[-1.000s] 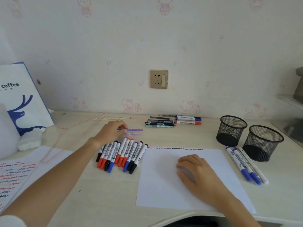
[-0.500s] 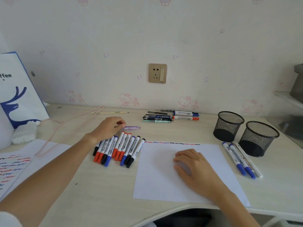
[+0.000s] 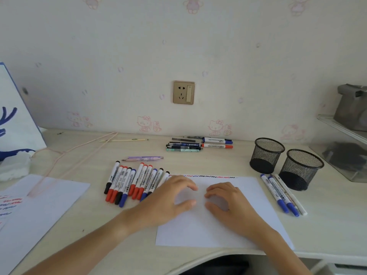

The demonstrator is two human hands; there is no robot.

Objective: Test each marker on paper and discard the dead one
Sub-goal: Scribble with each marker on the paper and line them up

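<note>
A white sheet of paper [image 3: 252, 197] lies at the desk's front, with a line of red, blue and black squiggles [image 3: 210, 176] along its far edge. Left of it lies a row of several capped markers [image 3: 135, 181] with red, blue and black caps. My left hand [image 3: 168, 201] hovers over the sheet's left part, fingers arched, holding nothing; it hides the row's right end. My right hand [image 3: 228, 203] rests on the sheet's middle, fingers loosely bent, holding nothing. The fingertips of the two hands nearly meet.
Two black mesh cups [image 3: 267, 155] [image 3: 301, 169] stand at the right, with three markers [image 3: 282, 195] lying in front. Purple pens [image 3: 145, 158] lie behind the row, more pens [image 3: 198, 144] by the wall. A scribbled sheet [image 3: 39, 205] and a paper bag [image 3: 14, 120] are at the left.
My left hand left the purple pens behind the marker row and came right and toward me onto the sheet, beside my right hand. The purple pens stay on the desk.
</note>
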